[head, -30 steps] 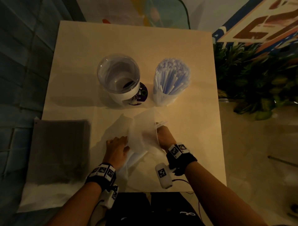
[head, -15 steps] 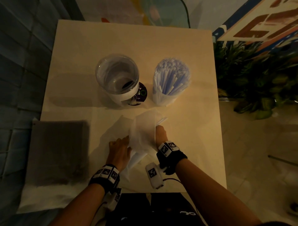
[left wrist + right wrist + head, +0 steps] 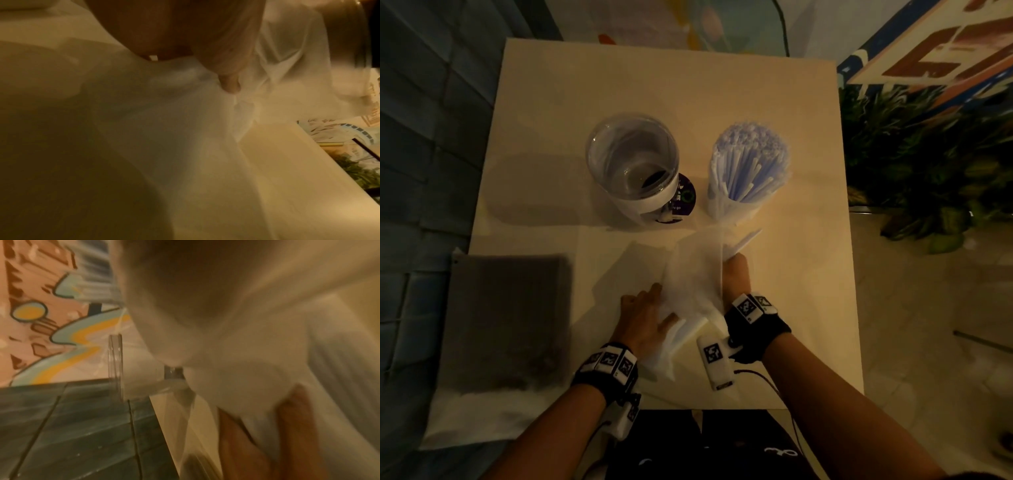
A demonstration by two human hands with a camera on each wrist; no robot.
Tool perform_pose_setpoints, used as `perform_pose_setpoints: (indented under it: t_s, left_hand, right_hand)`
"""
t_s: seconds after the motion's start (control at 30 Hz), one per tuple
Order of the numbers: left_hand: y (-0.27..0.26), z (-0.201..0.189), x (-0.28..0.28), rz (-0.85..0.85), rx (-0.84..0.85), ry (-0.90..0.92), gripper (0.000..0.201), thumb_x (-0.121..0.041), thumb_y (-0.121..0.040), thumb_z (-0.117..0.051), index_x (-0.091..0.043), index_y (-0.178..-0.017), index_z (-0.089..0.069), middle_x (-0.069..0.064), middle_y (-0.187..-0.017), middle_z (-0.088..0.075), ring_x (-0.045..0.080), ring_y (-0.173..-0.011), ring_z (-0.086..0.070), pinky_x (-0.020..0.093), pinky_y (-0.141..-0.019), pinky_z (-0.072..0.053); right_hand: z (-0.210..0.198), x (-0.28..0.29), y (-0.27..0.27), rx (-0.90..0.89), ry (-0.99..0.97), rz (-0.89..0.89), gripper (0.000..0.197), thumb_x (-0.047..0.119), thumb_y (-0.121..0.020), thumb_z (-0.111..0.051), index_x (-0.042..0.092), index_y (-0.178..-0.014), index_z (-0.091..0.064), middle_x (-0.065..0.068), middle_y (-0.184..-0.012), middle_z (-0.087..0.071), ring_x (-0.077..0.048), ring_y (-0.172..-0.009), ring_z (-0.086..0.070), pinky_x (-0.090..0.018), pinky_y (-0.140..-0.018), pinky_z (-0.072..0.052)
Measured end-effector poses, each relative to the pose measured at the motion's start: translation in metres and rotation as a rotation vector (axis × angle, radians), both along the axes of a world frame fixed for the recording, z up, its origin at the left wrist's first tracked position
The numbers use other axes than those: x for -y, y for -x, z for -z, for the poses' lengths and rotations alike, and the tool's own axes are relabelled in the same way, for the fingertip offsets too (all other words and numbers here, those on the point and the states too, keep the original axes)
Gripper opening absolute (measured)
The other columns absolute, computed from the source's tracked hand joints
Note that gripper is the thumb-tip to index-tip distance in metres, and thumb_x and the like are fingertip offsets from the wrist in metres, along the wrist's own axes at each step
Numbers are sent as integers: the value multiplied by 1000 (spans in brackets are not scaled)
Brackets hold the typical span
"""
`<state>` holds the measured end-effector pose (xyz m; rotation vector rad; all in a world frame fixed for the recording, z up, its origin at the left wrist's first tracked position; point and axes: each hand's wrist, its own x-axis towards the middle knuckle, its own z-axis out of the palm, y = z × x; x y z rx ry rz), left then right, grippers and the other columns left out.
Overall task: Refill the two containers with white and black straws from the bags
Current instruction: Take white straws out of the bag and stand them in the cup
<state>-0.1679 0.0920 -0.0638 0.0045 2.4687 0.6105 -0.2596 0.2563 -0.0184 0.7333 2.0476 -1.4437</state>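
Observation:
A clear empty container (image 3: 633, 164) stands mid-table, and a second container packed with white straws (image 3: 750, 164) stands to its right. In front of them, both hands hold a thin, nearly empty white plastic bag (image 3: 695, 281) upright. My left hand (image 3: 643, 318) pinches its lower left side; in the left wrist view a fingertip (image 3: 228, 81) digs into the film (image 3: 185, 129). My right hand (image 3: 736, 277) grips the bag's right edge, where a few white straw ends (image 3: 746, 240) poke out. The bag (image 3: 267, 353) fills the blurred right wrist view.
A flat bag of black straws (image 3: 506, 322) lies on the table's near left, overhanging the table edge (image 3: 482, 192). A dark round coaster (image 3: 685, 198) sits under the empty container. Potted plants (image 3: 928, 164) stand right of the table, and a dark tiled floor lies to the left.
Both hands have drawn slightly nearer to my body, and the white bag has been gathered and raised more upright between them. The containers have not moved.

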Motion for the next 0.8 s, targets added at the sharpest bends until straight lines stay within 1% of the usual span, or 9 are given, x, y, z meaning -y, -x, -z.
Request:
perform_pose_setpoints:
  t_s: [0.03, 0.1, 0.27, 0.33, 0.4, 0.5, 0.6, 0.67, 0.8]
  left_hand:
    - [1, 0, 3, 18, 24, 25, 89, -73, -72, -16, -13, -131, -45, 7, -113, -62, 30, -104, -58, 39, -95, -31]
    - [0, 2, 5, 26, 0, 1, 81, -64, -75, -19, -13, -132, -48, 9, -109, -65, 32, -102, -60, 37, -92, -30]
    - [-1, 0, -2, 17, -114, -96, 41, -32, -89, -47, -18, -126, -58, 8, -102, -69, 32, -93, -61, 35, -87, -29]
    - [0, -1, -7, 5, -124, -129, 39, -29, -87, -54, -17, -123, -61, 8, -101, -71, 33, -91, -62, 38, -88, -34]
    - [-1, 5, -5, -1, -88, -119, 48, -41, -84, -51, -19, -126, -58, 5, -105, -70, 32, -93, -63, 38, -89, -33]
    - [-1, 12, 2, -17, -32, -48, 62, -60, -78, -43, -18, -122, -56, 3, -106, -68, 30, -97, -63, 36, -84, -29]
    - [-4, 14, 12, -82, -7, -20, 48, -47, -85, -60, -14, -120, -54, 7, -105, -67, 32, -99, -62, 36, -86, -30]
    - [-10, 15, 20, -132, -44, -15, 48, -45, -81, -66, -13, -116, -56, 8, -101, -67, 34, -95, -62, 40, -86, -34]
    - [-15, 11, 25, -174, -77, -8, 68, -68, -67, -49, -17, -111, -58, 4, -103, -64, 31, -98, -58, 42, -84, -35]
  right_hand:
    - [-2, -3, 2, -54, -3, 38, 23, 12, -99, -52, 7, -79, -61, -7, -80, -60, -22, -73, -54, -33, -71, -44]
    - [-9, -7, 2, -117, 21, 106, 25, 16, -97, -57, 9, -74, -59, -2, -74, -59, -14, -64, -51, -29, -65, -43]
    - [3, -4, -20, 101, -13, -169, 26, 16, -97, -61, -2, -116, -59, -4, -99, -57, -17, -96, -55, -25, -82, -42]
    - [11, 3, -26, 161, 7, -111, 25, 11, -100, -52, -3, -121, -55, -12, -109, -56, -31, -112, -58, -39, -98, -47]
    - [12, 6, -26, 158, 70, -19, 11, 7, -102, -44, 9, -100, -55, -14, -108, -53, -39, -112, -57, -50, -102, -46]
    - [-2, -1, -18, 20, 111, 125, 23, 21, -101, -53, 18, -78, -56, -4, -88, -63, -20, -86, -60, -39, -80, -52]
    - [-14, -8, -9, -95, 294, 395, 37, 33, -100, -56, 16, -67, -54, 2, -59, -54, -12, -55, -51, -30, -57, -44]
    - [-18, -13, -3, -160, 480, 579, 38, 32, -99, -58, 14, -67, -48, -2, -54, -43, -17, -49, -44, -31, -52, -41]
    - [-27, -36, 11, -199, 696, 681, 48, 37, -95, -63, 22, -61, -33, 2, -54, -22, -13, -46, -24, -26, -44, -27]
